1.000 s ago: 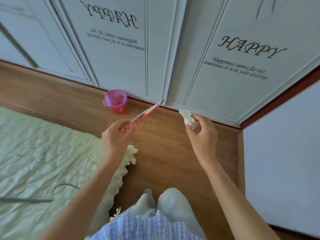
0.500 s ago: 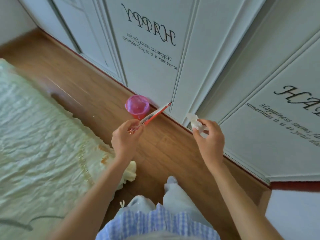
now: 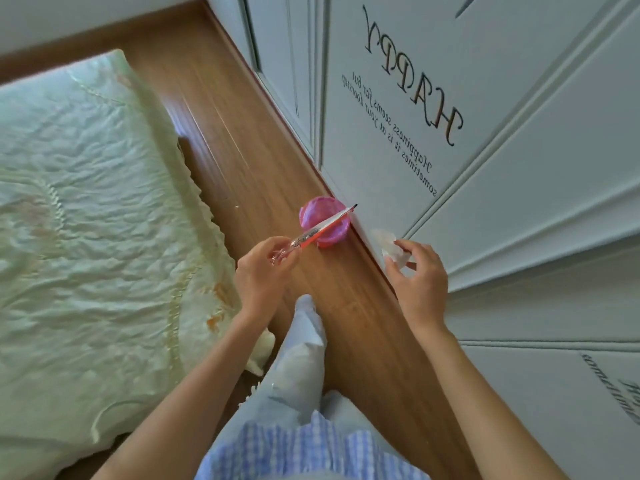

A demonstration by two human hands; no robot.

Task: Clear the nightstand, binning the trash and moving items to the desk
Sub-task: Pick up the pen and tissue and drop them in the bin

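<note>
My left hand (image 3: 264,271) pinches one end of a flat red and white wrapper (image 3: 320,227), which sticks out up and to the right over a small pink bin (image 3: 323,220). The bin has a pink liner and stands on the wooden floor against the wardrobe. My right hand (image 3: 420,277) grips a crumpled white tissue (image 3: 389,245), held to the right of the bin, close to the wardrobe base.
White wardrobe doors (image 3: 467,133) with black "HAPPY" lettering run along the right. A bed with a pale green quilted cover (image 3: 86,220) fills the left. A strip of wooden floor (image 3: 242,140) lies between them. My legs (image 3: 298,368) stand on it.
The view has swung left and tilted. I have come closer to the pink bin, and the wrapper tip now hangs over its opening. Both hands keep their holds.
</note>
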